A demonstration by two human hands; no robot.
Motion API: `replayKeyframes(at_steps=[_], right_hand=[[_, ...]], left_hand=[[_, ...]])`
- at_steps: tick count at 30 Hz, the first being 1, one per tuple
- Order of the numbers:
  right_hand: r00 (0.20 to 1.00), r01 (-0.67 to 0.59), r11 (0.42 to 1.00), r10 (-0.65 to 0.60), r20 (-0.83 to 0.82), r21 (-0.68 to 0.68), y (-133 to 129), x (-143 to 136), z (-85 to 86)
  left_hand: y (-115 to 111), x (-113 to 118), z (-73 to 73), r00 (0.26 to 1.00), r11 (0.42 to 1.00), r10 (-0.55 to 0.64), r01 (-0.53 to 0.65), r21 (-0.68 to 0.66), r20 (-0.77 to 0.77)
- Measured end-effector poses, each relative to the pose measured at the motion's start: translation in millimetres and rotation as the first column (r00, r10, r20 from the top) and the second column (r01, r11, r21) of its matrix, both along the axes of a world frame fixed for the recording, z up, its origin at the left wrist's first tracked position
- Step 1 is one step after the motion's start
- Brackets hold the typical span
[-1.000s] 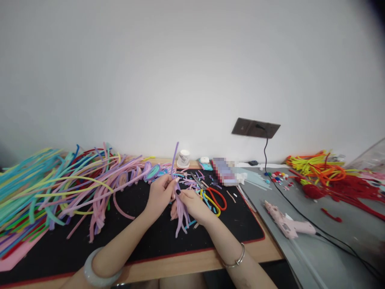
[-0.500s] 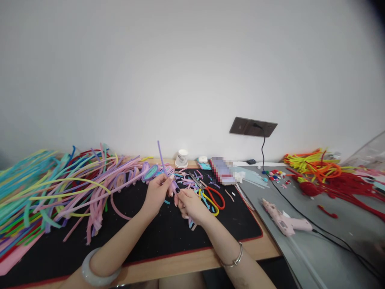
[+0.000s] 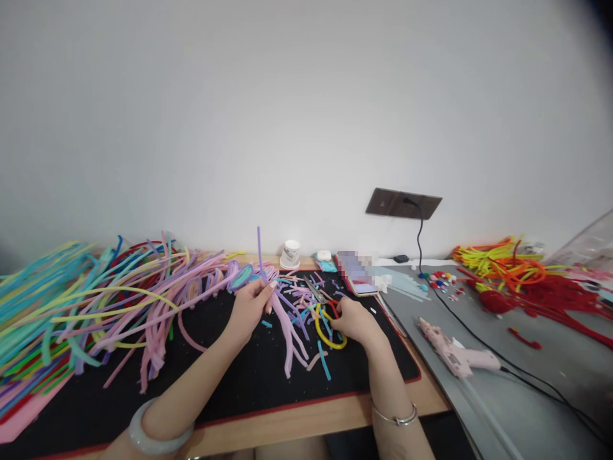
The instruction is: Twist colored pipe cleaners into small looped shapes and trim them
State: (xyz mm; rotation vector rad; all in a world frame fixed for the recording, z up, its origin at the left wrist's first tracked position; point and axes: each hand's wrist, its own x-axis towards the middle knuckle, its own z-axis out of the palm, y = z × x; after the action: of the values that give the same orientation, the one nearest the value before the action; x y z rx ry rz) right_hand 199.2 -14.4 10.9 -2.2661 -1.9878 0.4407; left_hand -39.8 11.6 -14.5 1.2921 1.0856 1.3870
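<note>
My left hand point(image 3: 251, 308) pinches a bunch of pipe cleaners point(image 3: 287, 329). Their pink and lilac ends hang down over the black mat point(image 3: 230, 383), and one purple stem sticks straight up above my fingers. To the right, my right hand point(image 3: 355, 321) has its fingers closed around the red handle of the scissors point(image 3: 318, 327). The yellow handle loop shows beside my fingers, and the blades point away toward the wall. Short cut pieces of pipe cleaner point(image 3: 299, 295) lie scattered around the blades.
A big heap of coloured pipe cleaners point(image 3: 119, 300) covers the left side. Behind stand a paper cup point(image 3: 290, 253) and a phone point(image 3: 357, 275). On the right grey surface lie a pink glue gun point(image 3: 457, 351) with its cord, small pom-poms point(image 3: 440, 278), and red pipe cleaners point(image 3: 550, 300).
My right hand has let go of the pipe cleaners and moved right onto the scissors' red handle. The pink ends now hang loose and spread below my left hand, which stays nearly in place.
</note>
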Motion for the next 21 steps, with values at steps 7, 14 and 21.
replayKeyframes(at_steps=[7,14,21], right_hand=[[0.953,-0.028,0.971,0.098,-0.285,0.239,2.6,-1.3,-2.6],[0.478,0.421,0.819,0.166,-0.863,0.391,7.0,-6.8,0.9],[-0.078,0.717,0.674,0.331,-0.940,0.178,6.2,-0.9,6.7]], left_hand=[[-2.3,-1.5,-1.3,1.000,1.000,0.005,-0.005,0.004,0.017],[-3.2,-1.0,2.1,1.000,1.000,0.022,-0.022,0.016,0.017],[-3.8,0.7,2.6,1.000,1.000,0.011,-0.011,0.016,-0.013]])
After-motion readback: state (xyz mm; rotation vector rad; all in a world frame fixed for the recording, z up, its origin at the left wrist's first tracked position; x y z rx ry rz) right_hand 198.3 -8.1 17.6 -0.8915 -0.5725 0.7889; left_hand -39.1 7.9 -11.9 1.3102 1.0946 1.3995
